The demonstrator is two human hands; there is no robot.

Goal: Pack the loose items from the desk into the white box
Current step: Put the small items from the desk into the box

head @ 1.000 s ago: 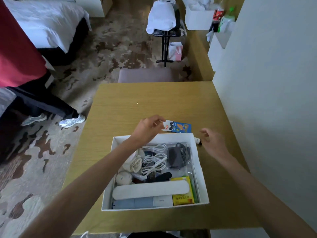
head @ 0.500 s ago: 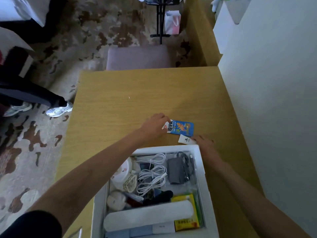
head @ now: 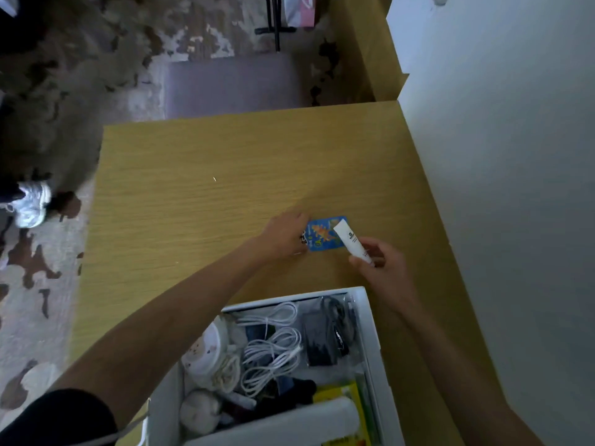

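The white box [head: 373, 336] stands at the near edge of the wooden desk [head: 199, 201], filled with white cables, a black adapter, a round white case and a yellow packet. Beyond it a small blue packet [head: 322, 238] with an orange picture lies flat on the desk. My left hand [head: 285, 235] pinches that packet's left end against the desk. My right hand [head: 384, 265] holds a small white tube [head: 351, 241] raised over the packet's right side.
A grey wall [head: 499, 188] runs along the desk's right edge. A purple stool [head: 231, 83] stands behind the far edge. Patterned carpet and another person's white shoe [head: 30, 204] are to the left.
My right hand has picked the white tube up off the desk and lifted it over the blue packet. My left hand stays on the packet. The camera tilted further down.
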